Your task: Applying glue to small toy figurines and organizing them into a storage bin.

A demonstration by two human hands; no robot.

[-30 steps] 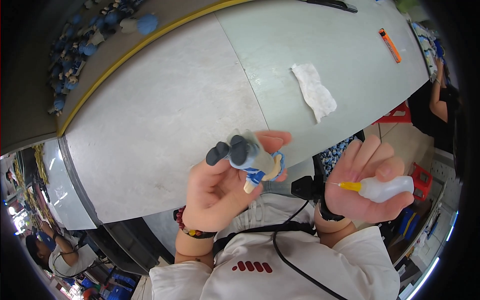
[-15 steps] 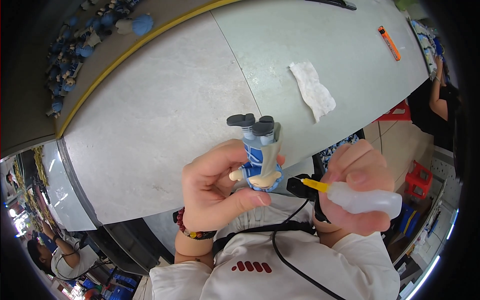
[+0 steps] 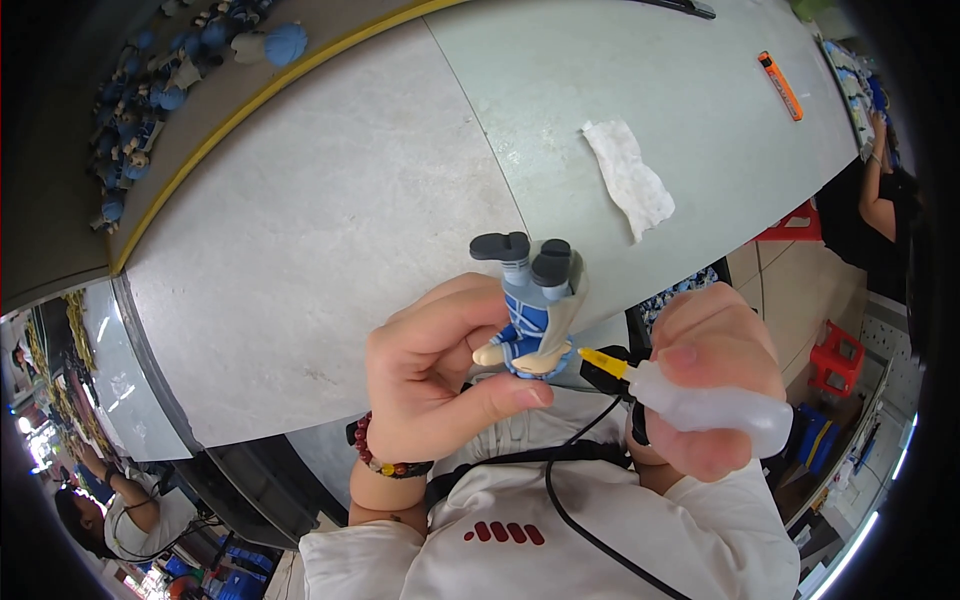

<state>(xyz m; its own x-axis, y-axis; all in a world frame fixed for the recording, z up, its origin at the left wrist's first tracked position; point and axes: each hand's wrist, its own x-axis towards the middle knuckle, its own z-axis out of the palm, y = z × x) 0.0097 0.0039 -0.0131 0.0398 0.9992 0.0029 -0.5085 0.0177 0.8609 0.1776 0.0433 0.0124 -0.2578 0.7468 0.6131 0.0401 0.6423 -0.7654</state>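
Note:
Upside down in my left hand [image 3: 430,365] is a small painted figurine [image 3: 528,318] in blue clothes, with a pale cape and dark shoes pointing up. My thumb and fingers close around its head end. My right hand [image 3: 715,370] grips a translucent squeeze bottle [image 3: 715,405] with a yellow nozzle [image 3: 604,362]. That nozzle points left at the figurine's head and cape, close beside them; whether the tip touches I cannot tell. Part of the figurine's head is hidden behind my thumb.
A crumpled white tissue [image 3: 630,178] and an orange tube-like item [image 3: 780,86] lie on the grey table [image 3: 300,250]. Beyond a yellow edge strip [image 3: 215,130], several similar figurines [image 3: 130,130] are heaped. Other people work at far right [image 3: 878,200] and lower left [image 3: 125,505].
The figurine has shifted slightly right and turned a little in my left hand. The bottle has moved slightly left and tilted more, bringing its yellow nozzle nearer the figurine.

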